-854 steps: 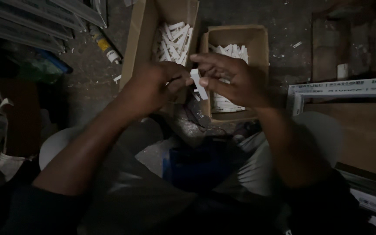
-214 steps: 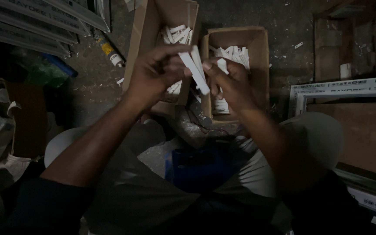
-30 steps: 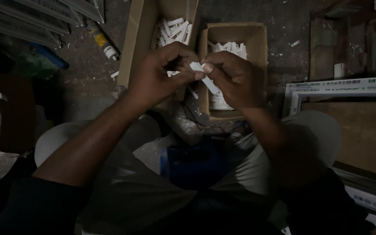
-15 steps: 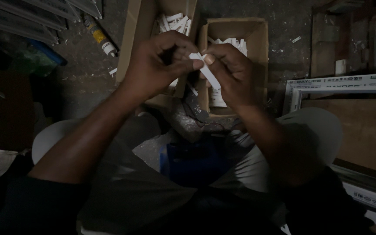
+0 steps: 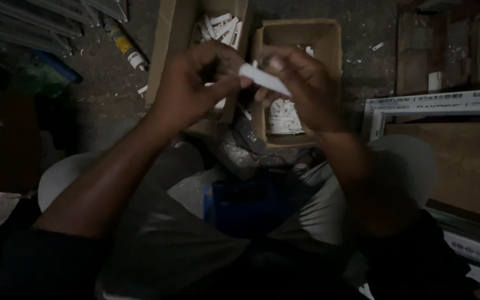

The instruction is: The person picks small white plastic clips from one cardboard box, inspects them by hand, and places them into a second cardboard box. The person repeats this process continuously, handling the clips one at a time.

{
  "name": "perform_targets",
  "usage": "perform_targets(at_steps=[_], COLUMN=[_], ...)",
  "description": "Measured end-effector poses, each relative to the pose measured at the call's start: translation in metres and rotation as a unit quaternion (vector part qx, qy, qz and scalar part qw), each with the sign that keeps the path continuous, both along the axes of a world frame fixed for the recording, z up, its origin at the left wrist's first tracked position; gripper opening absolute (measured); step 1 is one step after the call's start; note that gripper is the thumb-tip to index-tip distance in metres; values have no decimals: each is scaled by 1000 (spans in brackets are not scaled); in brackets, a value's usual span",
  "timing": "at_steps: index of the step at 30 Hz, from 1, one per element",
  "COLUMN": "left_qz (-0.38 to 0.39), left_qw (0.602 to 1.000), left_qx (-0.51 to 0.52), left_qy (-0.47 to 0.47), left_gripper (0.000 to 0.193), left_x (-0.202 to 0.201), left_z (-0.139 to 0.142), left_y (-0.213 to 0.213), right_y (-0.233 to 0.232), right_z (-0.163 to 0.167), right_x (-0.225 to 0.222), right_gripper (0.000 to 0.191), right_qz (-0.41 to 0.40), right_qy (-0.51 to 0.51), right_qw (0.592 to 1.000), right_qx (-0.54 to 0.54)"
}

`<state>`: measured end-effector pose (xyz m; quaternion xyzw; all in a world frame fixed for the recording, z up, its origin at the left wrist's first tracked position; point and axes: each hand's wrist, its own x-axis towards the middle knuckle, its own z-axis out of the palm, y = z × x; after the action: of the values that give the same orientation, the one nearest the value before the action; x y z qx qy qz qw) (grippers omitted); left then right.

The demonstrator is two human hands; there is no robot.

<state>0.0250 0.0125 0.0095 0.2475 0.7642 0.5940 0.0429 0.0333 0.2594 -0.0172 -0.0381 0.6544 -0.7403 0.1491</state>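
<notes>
Both hands meet over the two boxes on the floor — the left hand (image 5: 193, 91) and right hand (image 5: 301, 83) each pinch one end of a white strip (image 5: 263, 79) held between them. Below, the left box (image 5: 165, 50) and right box (image 5: 329, 41) hold more white pieces (image 5: 224, 28). A tube (image 5: 124, 44) lies near the left box — by grey profiles (image 5: 34, 19).

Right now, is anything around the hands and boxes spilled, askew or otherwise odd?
Small things only. A few white scraps lie loose on the dark floor beside the right cardboard box, and a tube lies tipped on its side left of the left box. The white piece sits between the left hand and right hand.
</notes>
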Motion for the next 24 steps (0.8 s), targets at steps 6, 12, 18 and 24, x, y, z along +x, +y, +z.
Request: perform_targets(at_steps=[6, 12, 18, 24], left_qz=[100, 96, 103, 103], left_qw=[990, 987, 988, 987], left_qx=[88, 112, 90, 107], left_qy=[-53, -58, -77, -63], left_gripper=[20, 19, 20, 19], left_x=[-8, -4, -1, -3], left_z=[-9, -20, -27, -32], left_y=[-5, 2, 5, 6], right_y=[6, -1, -4, -5], right_z=[5, -1, -4, -9], right_x=[-6, 1, -1, 0], right_gripper=[34, 37, 43, 44], right_qz=[-37, -106, -136, -130], right_qy=[124, 64, 31, 36], right_qw=[991, 991, 985, 984], right_qx=[-45, -47, -105, -120])
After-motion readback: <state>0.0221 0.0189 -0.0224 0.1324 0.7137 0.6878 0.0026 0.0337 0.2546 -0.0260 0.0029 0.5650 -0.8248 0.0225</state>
